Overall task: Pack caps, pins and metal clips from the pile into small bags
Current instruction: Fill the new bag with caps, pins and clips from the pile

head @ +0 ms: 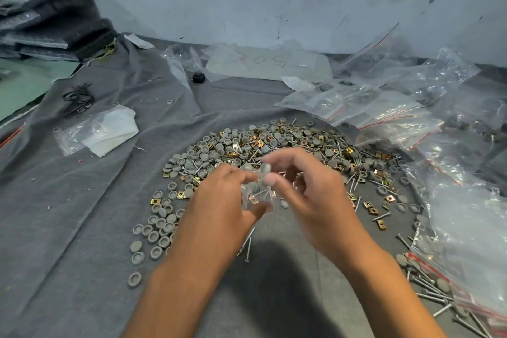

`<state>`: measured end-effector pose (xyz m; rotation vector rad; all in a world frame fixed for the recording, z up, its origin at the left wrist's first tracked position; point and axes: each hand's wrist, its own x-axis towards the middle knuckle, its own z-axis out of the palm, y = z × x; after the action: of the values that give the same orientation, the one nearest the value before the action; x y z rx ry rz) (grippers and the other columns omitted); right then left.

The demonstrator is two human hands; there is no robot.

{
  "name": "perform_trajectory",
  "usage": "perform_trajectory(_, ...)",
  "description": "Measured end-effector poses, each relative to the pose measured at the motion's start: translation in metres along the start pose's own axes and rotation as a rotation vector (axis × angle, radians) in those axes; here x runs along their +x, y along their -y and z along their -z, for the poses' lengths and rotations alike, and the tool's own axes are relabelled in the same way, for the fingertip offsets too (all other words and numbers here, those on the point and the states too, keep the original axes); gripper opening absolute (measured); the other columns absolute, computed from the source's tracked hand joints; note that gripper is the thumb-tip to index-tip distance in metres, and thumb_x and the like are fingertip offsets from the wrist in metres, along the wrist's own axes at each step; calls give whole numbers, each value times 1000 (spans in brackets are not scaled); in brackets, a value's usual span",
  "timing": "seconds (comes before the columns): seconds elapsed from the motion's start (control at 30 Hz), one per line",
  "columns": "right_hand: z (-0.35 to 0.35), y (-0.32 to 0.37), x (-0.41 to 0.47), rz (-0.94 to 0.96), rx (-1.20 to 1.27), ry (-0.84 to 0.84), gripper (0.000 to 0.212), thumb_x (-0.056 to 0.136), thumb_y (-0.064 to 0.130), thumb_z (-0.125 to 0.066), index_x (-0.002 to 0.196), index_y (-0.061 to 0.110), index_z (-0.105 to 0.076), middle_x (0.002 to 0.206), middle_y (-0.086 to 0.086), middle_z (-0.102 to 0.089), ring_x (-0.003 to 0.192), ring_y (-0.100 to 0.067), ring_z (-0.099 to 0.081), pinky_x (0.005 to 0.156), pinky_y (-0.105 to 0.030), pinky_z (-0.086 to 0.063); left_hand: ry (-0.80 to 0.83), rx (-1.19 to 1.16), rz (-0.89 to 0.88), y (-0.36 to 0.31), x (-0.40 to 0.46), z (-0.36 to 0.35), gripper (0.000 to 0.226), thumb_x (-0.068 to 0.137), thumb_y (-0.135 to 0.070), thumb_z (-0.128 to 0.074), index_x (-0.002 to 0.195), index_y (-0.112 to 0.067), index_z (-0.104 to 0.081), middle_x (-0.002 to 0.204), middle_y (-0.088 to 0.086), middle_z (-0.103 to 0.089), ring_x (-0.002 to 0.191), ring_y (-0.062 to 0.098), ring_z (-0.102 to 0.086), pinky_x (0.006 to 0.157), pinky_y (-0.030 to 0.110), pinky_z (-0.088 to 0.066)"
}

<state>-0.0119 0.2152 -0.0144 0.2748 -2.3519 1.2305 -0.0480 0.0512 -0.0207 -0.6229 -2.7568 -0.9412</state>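
Left hand (219,200) pinching small clear bag (256,195) at its mouth, bag already holding pins and a clip. Right hand (299,186) just above, thumb and forefinger pinching grey cap (265,168) over bag opening. Both hands above pile (247,151) of grey caps, pins, brass-coloured clips spread on grey cloth (82,214). Loose pins (248,244) under left wrist. Filled bags (384,115) with red zip strips stacked right. Empty bags (96,132) left. Black ties (78,100) far left. Paper marked 503 (263,63) by wall.
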Motion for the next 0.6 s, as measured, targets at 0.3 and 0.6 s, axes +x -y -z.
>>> perform_trajectory(0.3,10,-39,6,-119,-256,-115,14,93,21,-70,105,27,-69,96,17,-63,87,3,-56,79,-12,-44,-10,-21,11,3,-4,1,52,75,-47,-84,122,-31,-68,107,-21,-55,84,-3,-53,82,21,-48)
perform_trajectory(0.6,-8,-69,7,-348,-572,305,31,96,39,-65,126,34,-64,119,6,-56,116,-17,-48,91,-36,-45,0,-34,11,-2,-3,1,53,75,-48,-83,123,-34,-67,104,-23,-54,88,-1,-54,83,25,-51)
